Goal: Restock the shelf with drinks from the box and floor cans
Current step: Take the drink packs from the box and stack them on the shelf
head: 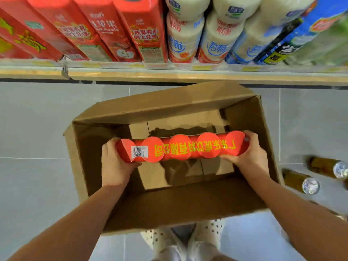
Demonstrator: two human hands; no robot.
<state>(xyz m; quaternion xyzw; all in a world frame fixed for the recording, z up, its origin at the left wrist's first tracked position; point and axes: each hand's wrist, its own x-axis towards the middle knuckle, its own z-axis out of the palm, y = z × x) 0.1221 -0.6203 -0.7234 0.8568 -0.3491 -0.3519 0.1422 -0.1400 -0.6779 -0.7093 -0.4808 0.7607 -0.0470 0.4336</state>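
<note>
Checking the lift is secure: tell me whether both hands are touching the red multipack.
Touching. The head view shows the left hand gripping one end of the red multipack, the right hand gripping the other, above the cardboard box.

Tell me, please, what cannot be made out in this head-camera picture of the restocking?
- Red shrink-wrapped pack, gripped by left hand and right hand: only the ends show, so container type is unclear.
- Cardboard box: floor partly hidden by the pack.
- Floor cans: blurred, cut by the right edge.
- Shelf price tags: too blurred.
</note>
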